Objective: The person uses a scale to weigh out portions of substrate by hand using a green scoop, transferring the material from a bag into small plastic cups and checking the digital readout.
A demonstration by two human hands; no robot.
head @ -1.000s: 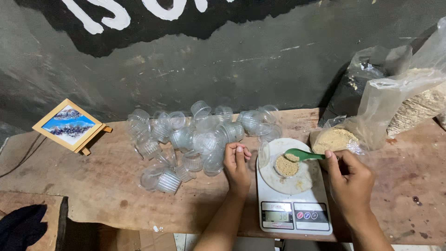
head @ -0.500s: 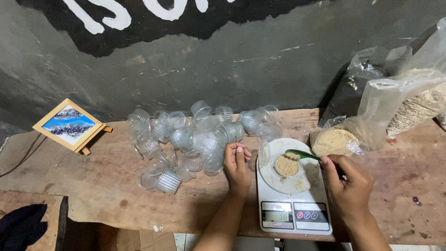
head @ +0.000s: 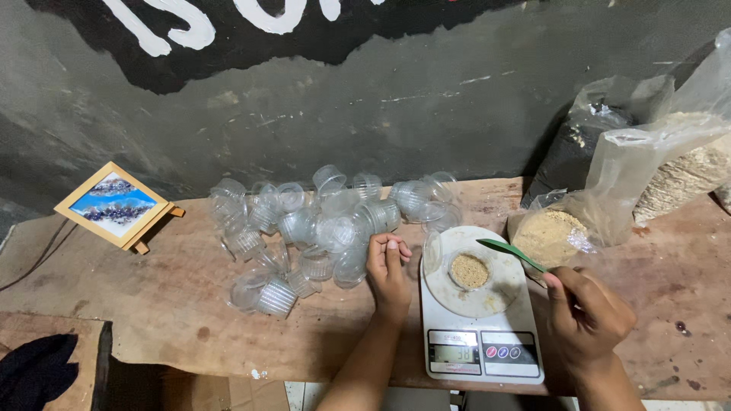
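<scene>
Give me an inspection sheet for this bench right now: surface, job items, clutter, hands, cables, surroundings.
Surface: worn wooden bench, stained.
Job's things: white kitchen scale bearing a small clear cup of tan granules; open bag of granules beside it.
Clutter: heap of empty clear cups; small framed picture on an easel; dark cloth.
Hands: right hand holds a green scoop, raised, apart from the cup; left hand rests curled on the bench.
Cables: nothing seen.
Surroundings: dark painted wall; more plastic bags at right.

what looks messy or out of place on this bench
The clear plastic cups lie in a loose heap, many tipped on their sides, not stacked. Some tan crumbs sit on the scale plate around the filled cup. The right hand holds a green spoon.
</scene>
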